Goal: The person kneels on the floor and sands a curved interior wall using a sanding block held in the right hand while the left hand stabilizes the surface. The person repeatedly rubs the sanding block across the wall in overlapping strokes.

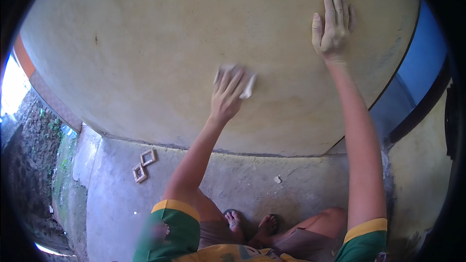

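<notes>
A yellowish plastered wall (164, 43) fills the upper view, with faint stains and a small dark mark (96, 39) at the left. My left hand (226, 96) presses a pale sheet (248, 88), perhaps sandpaper or cloth, flat against the wall; the fingers lie over it and are slightly blurred. Higher up and to the right, my right hand (333, 29) rests palm-down on the bare wall with its fingers extended and apart. Light dust coats that hand, and nothing is held in it.
Two small wooden frames (148, 157) lie on the concrete floor (225, 167) near the wall's base. A pale chip (277, 179) sits on the floor ahead of my feet. At the right is a doorway with a blue wall (424, 58); a plastic bottle (68, 131) lies outside at left.
</notes>
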Tool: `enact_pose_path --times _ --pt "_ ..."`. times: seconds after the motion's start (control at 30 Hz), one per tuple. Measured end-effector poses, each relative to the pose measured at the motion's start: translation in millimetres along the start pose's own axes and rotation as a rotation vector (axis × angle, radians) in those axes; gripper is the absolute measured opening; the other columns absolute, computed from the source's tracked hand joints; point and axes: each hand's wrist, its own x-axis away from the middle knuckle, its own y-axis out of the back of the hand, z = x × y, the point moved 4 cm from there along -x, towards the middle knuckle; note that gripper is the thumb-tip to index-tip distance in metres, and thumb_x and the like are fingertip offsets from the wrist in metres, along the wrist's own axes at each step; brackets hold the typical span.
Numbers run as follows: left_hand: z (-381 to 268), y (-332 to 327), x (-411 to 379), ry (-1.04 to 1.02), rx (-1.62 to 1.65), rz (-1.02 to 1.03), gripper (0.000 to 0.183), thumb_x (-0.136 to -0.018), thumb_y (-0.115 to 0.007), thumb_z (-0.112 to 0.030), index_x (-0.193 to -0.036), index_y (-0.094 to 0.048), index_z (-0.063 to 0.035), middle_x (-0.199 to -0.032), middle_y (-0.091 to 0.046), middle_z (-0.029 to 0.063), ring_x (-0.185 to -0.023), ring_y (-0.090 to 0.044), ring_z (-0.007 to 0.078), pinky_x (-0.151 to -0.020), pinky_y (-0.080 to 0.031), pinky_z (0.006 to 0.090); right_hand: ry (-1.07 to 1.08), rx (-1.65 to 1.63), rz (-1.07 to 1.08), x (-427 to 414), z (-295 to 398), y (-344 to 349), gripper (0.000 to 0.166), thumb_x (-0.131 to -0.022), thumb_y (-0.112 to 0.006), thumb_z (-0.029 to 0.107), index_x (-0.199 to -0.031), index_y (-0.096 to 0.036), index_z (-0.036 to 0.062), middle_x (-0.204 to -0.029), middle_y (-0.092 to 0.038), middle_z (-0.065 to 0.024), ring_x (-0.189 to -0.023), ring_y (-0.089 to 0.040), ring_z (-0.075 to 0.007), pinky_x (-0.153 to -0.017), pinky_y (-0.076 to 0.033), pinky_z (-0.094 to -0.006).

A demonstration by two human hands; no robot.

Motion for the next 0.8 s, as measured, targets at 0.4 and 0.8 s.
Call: enact_pose_path --times 0.4,0.8 --pt "10.4 52.6 -154.3 -0.027 -0.003 -0.407 0.053 -0.097 -0.064 -0.007 -0.150 -0.064 -0.0122 -0.166 -0.047 0.0183 -0.158 -0.034 0.0444 -0.130 -0.019 0.0645 -0.021 -0.028 0.077 2.4 0.0 6.1 0.063 -0.105 -0.050 0.033 -0.158 -0.048 -0.0020 -0.166 -0.042 -0.0265 -0.156 -0.038 -0.0436 -0.128 -0.023 -0.0570" --pt "20.1 69.6 -146.3 0.029 -0.172 -0.317 0.050 -0.100 -0.065 -0.009 -0.149 -0.063 -0.0051 -0.163 -0.049 0.0225 -0.156 -0.033 0.0499 -0.128 -0.022 0.0641 -0.041 -0.013 0.064 1.9 -3.0 9.2 0.060 -0.105 -0.047 0.028 -0.157 -0.048 -0.0040 -0.164 -0.044 -0.0265 -0.156 -0.038 -0.0435 -0.129 -0.020 -0.0556"
